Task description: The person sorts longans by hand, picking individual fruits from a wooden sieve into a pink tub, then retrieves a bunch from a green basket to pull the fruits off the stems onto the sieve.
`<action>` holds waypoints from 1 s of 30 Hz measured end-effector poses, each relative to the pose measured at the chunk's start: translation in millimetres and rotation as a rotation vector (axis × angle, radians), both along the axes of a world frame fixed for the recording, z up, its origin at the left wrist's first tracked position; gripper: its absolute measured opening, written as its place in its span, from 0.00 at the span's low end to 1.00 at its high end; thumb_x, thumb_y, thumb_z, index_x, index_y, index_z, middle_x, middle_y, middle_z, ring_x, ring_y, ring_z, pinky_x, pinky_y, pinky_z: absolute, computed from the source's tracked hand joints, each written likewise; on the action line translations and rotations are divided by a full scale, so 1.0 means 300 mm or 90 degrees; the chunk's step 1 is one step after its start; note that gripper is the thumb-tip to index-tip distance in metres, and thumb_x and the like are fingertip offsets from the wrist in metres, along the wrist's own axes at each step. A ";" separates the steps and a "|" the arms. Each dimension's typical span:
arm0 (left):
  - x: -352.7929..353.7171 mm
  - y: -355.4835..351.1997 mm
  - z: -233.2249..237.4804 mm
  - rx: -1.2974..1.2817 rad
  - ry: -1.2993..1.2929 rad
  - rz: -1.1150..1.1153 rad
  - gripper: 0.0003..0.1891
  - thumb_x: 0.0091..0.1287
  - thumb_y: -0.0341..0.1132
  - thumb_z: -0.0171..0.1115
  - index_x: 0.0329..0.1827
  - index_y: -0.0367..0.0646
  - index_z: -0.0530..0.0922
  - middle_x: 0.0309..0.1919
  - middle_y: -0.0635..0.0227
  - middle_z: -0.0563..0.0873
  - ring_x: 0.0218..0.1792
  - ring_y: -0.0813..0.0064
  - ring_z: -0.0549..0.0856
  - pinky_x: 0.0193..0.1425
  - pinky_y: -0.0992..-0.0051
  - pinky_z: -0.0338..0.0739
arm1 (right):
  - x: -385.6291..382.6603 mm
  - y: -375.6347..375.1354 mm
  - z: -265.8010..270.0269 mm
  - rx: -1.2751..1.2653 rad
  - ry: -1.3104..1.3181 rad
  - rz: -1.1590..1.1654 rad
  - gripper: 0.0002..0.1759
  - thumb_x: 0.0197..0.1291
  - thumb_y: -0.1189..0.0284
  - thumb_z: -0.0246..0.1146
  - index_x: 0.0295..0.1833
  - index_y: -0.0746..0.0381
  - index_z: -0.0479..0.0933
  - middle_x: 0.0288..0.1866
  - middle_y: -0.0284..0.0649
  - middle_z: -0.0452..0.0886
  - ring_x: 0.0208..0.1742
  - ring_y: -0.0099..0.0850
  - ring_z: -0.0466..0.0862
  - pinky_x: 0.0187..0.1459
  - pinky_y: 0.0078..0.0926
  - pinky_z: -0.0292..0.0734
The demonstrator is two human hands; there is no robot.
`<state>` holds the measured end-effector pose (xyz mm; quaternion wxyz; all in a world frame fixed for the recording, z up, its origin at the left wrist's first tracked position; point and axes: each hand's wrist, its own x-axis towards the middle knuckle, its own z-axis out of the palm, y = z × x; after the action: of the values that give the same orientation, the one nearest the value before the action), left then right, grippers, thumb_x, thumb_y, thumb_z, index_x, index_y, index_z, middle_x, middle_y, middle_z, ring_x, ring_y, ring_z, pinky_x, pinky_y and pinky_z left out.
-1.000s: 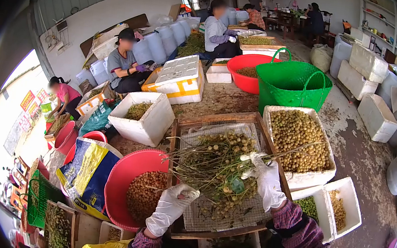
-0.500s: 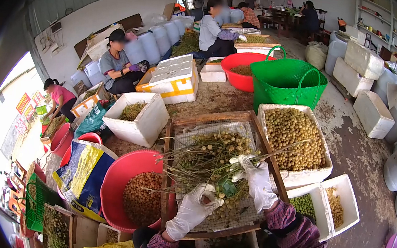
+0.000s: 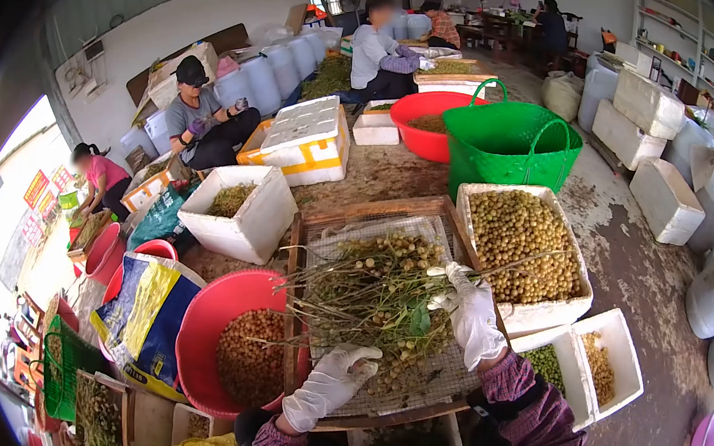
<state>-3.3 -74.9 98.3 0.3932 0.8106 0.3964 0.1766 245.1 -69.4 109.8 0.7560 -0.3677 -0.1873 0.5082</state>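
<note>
A wooden-framed wire mesh sieve [image 3: 431,405] lies before me, with a heap of twiggy stems [image 3: 340,296] bearing small round tan fruit and some green leaves on it. My right hand [image 3: 471,320], in a white glove, is closed on the stems at the heap's right side; one long stem sticks out past it to the right. My left hand [image 3: 329,387], also white-gloved, is at the near left of the mesh beside loose fruit. Its fingers are curled together, and whatever they may hold is hidden.
A foam box [image 3: 525,251] full of tan fruit stands right of the sieve, above a divided foam box [image 3: 614,362]. At left is a red tub [image 3: 217,330] of fruit. A green basket [image 3: 515,153] stands beyond. Several people sit working farther back.
My left hand has moved left and down, away from the heap's middle. My right hand has shifted slightly, staying at the right side of the stems. The view has turned a little.
</note>
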 end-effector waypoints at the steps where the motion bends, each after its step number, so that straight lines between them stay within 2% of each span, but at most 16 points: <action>1: -0.009 -0.005 -0.017 0.118 0.094 -0.029 0.17 0.69 0.38 0.62 0.57 0.42 0.77 0.42 0.63 0.84 0.40 0.74 0.82 0.46 0.71 0.80 | 0.010 0.005 -0.003 0.008 0.040 0.009 0.07 0.67 0.72 0.60 0.47 0.63 0.77 0.39 0.41 0.84 0.31 0.28 0.84 0.26 0.27 0.80; 2: -0.005 -0.011 -0.033 0.019 0.114 -0.005 0.22 0.65 0.35 0.67 0.61 0.45 0.74 0.53 0.64 0.81 0.51 0.72 0.79 0.57 0.70 0.76 | 0.008 0.010 -0.006 0.005 0.039 0.012 0.07 0.67 0.72 0.60 0.48 0.63 0.77 0.40 0.41 0.84 0.33 0.28 0.84 0.27 0.27 0.81; 5: 0.063 -0.050 -0.015 -0.104 -0.161 -0.017 0.27 0.62 0.35 0.69 0.64 0.45 0.72 0.52 0.64 0.82 0.51 0.72 0.80 0.57 0.71 0.76 | -0.024 0.003 -0.011 -0.010 0.042 0.022 0.08 0.67 0.72 0.60 0.49 0.63 0.76 0.41 0.39 0.83 0.35 0.29 0.84 0.29 0.27 0.81; 6: 0.092 -0.064 -0.007 -0.077 -0.219 -0.039 0.27 0.64 0.31 0.67 0.66 0.45 0.70 0.51 0.65 0.82 0.52 0.74 0.79 0.57 0.73 0.76 | -0.044 0.000 -0.010 -0.016 0.043 0.029 0.08 0.68 0.72 0.60 0.49 0.63 0.76 0.41 0.39 0.83 0.36 0.29 0.84 0.29 0.26 0.81; 8: 0.125 -0.063 -0.052 -0.125 -0.241 -0.069 0.24 0.66 0.28 0.63 0.66 0.43 0.70 0.50 0.66 0.82 0.50 0.76 0.80 0.54 0.75 0.77 | -0.054 0.000 -0.029 -0.033 0.049 0.070 0.08 0.67 0.72 0.60 0.50 0.61 0.75 0.41 0.37 0.81 0.36 0.29 0.84 0.32 0.28 0.82; 9: 0.132 -0.065 -0.061 -0.148 -0.251 -0.085 0.23 0.68 0.26 0.61 0.66 0.42 0.70 0.50 0.67 0.82 0.49 0.76 0.80 0.53 0.76 0.78 | -0.058 -0.004 -0.022 -0.024 0.051 0.059 0.07 0.67 0.73 0.61 0.48 0.61 0.75 0.39 0.37 0.81 0.34 0.29 0.83 0.30 0.28 0.82; 10: 0.127 -0.085 -0.061 -0.210 -0.320 -0.075 0.18 0.70 0.23 0.55 0.63 0.40 0.72 0.46 0.69 0.83 0.39 0.80 0.81 0.44 0.78 0.79 | -0.064 -0.010 -0.008 -0.014 0.053 0.048 0.06 0.66 0.73 0.61 0.46 0.62 0.75 0.37 0.37 0.81 0.31 0.28 0.83 0.28 0.28 0.83; 13: 0.109 -0.082 -0.049 -0.113 -0.238 -0.111 0.13 0.72 0.24 0.52 0.58 0.39 0.74 0.39 0.71 0.84 0.29 0.81 0.79 0.35 0.78 0.78 | -0.067 -0.016 0.018 0.010 0.041 0.002 0.06 0.66 0.73 0.61 0.45 0.63 0.76 0.35 0.40 0.83 0.27 0.27 0.82 0.25 0.27 0.83; 16: 0.092 -0.082 -0.088 0.060 -0.153 -0.031 0.10 0.74 0.27 0.50 0.54 0.39 0.77 0.33 0.72 0.83 0.24 0.83 0.75 0.31 0.81 0.75 | -0.065 -0.034 0.022 0.038 0.009 -0.001 0.07 0.66 0.72 0.61 0.45 0.64 0.76 0.36 0.42 0.83 0.26 0.27 0.82 0.24 0.27 0.83; 17: 0.076 -0.080 -0.085 -0.047 -0.126 -0.012 0.10 0.75 0.28 0.50 0.53 0.39 0.77 0.33 0.71 0.83 0.24 0.83 0.75 0.31 0.81 0.75 | -0.041 -0.019 -0.007 0.035 0.001 0.012 0.07 0.66 0.73 0.61 0.46 0.64 0.76 0.37 0.42 0.84 0.27 0.27 0.82 0.23 0.27 0.83; 19: 0.066 -0.077 0.049 -0.257 -0.071 0.025 0.11 0.75 0.31 0.49 0.52 0.38 0.78 0.33 0.70 0.83 0.24 0.84 0.75 0.30 0.82 0.76 | -0.021 -0.009 -0.019 0.035 -0.007 0.022 0.07 0.66 0.73 0.61 0.46 0.64 0.76 0.38 0.43 0.84 0.26 0.28 0.82 0.23 0.27 0.82; 22: 0.040 -0.055 0.030 -0.290 -0.250 -0.045 0.12 0.76 0.34 0.49 0.50 0.37 0.79 0.30 0.70 0.81 0.24 0.85 0.75 0.28 0.82 0.77 | -0.032 -0.019 0.027 0.034 -0.010 -0.022 0.07 0.66 0.73 0.60 0.45 0.66 0.76 0.37 0.43 0.84 0.24 0.28 0.81 0.22 0.26 0.81; 25: 0.023 -0.040 0.076 -0.323 -0.276 0.008 0.14 0.76 0.36 0.49 0.50 0.37 0.80 0.27 0.71 0.78 0.24 0.84 0.76 0.28 0.82 0.78 | -0.013 -0.019 0.050 0.006 -0.054 -0.048 0.06 0.66 0.72 0.61 0.43 0.63 0.79 0.35 0.41 0.85 0.24 0.24 0.80 0.23 0.23 0.78; 26: 0.009 -0.035 0.108 -0.339 -0.271 0.039 0.14 0.76 0.36 0.51 0.49 0.36 0.81 0.26 0.74 0.76 0.25 0.84 0.76 0.28 0.81 0.78 | -0.018 -0.023 0.066 0.011 -0.043 -0.055 0.06 0.65 0.72 0.62 0.39 0.62 0.80 0.31 0.39 0.85 0.19 0.23 0.77 0.20 0.22 0.75; 29: -0.017 -0.016 0.112 -0.387 -0.301 0.066 0.13 0.75 0.35 0.53 0.49 0.35 0.82 0.27 0.74 0.77 0.24 0.84 0.75 0.28 0.81 0.77 | -0.025 -0.030 0.088 -0.010 -0.084 -0.053 0.06 0.66 0.71 0.62 0.38 0.63 0.80 0.30 0.40 0.85 0.16 0.21 0.75 0.17 0.20 0.71; 30: -0.019 -0.019 0.122 -0.400 -0.345 0.068 0.12 0.73 0.33 0.55 0.50 0.36 0.82 0.28 0.74 0.77 0.26 0.85 0.75 0.29 0.80 0.77 | -0.033 -0.015 0.085 -0.001 -0.090 -0.078 0.07 0.66 0.70 0.61 0.38 0.63 0.80 0.30 0.41 0.86 0.13 0.19 0.71 0.16 0.18 0.68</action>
<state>-8.9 -80.6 134.9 0.7017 0.5539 0.3544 0.2743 235.3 -74.0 135.3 0.7704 -0.4141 -0.2168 0.4336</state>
